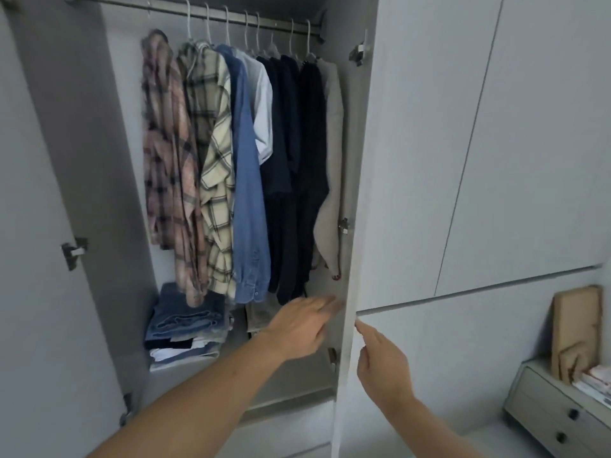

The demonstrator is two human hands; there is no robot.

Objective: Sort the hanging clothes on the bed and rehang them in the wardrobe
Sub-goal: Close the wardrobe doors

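The wardrobe stands open with several garments on white hangers along the rail [231, 18]: a pink plaid shirt [165, 153], a cream plaid shirt [215, 166], a blue denim shirt [248, 193], a pale blue top [264, 104], dark navy clothes [297, 166] and a beige garment [332, 193]. My left hand [302, 325] reaches in below the clothes, fingers straight, tips near the inner face of the right door [350, 259]. My right hand [383, 358] is at the outer edge of that door, its fingertip touching the edge. Neither hand holds clothing.
Folded jeans and clothes [185, 325] are stacked on the shelf at the lower left. The left door [39, 226] is swung open. Closed grey cupboard fronts [496, 143] fill the right. A low drawer unit [558, 408] with a brown paper bag [577, 332] stands at the lower right.
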